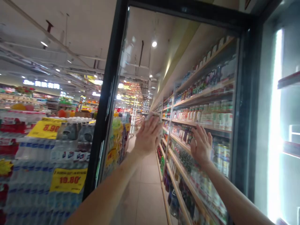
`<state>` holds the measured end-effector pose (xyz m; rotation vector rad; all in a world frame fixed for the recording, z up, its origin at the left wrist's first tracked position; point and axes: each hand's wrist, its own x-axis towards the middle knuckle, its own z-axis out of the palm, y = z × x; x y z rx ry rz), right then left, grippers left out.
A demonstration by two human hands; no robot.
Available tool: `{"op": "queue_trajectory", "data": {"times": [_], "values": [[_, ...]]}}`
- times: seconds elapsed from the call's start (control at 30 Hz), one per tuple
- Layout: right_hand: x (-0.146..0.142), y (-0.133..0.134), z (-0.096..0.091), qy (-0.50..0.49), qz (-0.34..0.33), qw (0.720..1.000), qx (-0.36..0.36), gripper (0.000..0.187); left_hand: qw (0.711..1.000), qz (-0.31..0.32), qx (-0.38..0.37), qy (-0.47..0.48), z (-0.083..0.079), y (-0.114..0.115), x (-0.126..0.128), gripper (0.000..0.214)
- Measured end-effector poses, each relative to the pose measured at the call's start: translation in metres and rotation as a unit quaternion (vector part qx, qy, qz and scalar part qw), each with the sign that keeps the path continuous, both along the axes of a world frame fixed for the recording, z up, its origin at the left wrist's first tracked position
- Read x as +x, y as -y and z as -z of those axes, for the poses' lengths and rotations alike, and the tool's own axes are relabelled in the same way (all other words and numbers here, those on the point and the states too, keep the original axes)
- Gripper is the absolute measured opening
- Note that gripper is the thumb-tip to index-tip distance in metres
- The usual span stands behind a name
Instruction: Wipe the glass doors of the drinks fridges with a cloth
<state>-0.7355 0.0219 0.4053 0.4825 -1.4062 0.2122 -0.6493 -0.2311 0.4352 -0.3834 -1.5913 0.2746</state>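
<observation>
A glass door with a dark frame stands swung open in front of me. My left hand is raised to the middle of the pane, its fingers over a pale, crumpled cloth that it presses to the glass. Most of the cloth is covered by the fingers. To the right, my right hand is up with its fingers stretched out and holds nothing. It is at the same pane; whether the palm touches the glass I cannot tell.
At right is the cooler's lit strip with shelf edges beside it. Packed bottles with yellow price signs stand at left. Shelves of bottles and a tiled aisle floor show in the pane.
</observation>
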Motion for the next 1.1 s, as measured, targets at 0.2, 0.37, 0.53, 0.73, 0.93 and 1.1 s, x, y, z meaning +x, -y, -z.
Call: {"op": "queue_trajectory", "data": {"times": [0.2,0.37,0.53,0.73,0.93,1.1], "values": [[0.001,0.002,-0.001,0.002,-0.004,1.0,-0.004,0.052,0.985,-0.015,0.16,-0.065,-0.012,0.032,0.005,0.053],[-0.003,-0.002,0.0,0.002,-0.008,1.0,-0.005,0.052,0.999,0.006,-0.026,0.021,0.015,-0.004,0.002,0.049],[0.008,0.005,-0.002,0.015,-0.047,0.998,-0.031,0.045,0.997,0.033,-0.018,0.065,0.001,-0.023,-0.003,0.057],[0.059,0.087,-0.01,0.054,-0.307,0.948,0.058,0.05,0.984,0.147,0.032,0.1,-0.015,-0.017,0.005,0.075],[0.074,0.15,-0.031,0.082,-0.226,0.97,0.021,0.048,0.989,0.117,0.092,-0.009,-0.003,0.045,0.016,0.063],[0.062,0.14,-0.052,0.05,-0.116,0.991,0.034,0.036,0.997,0.04,0.061,-0.033,-0.001,0.049,0.015,0.061]]}}
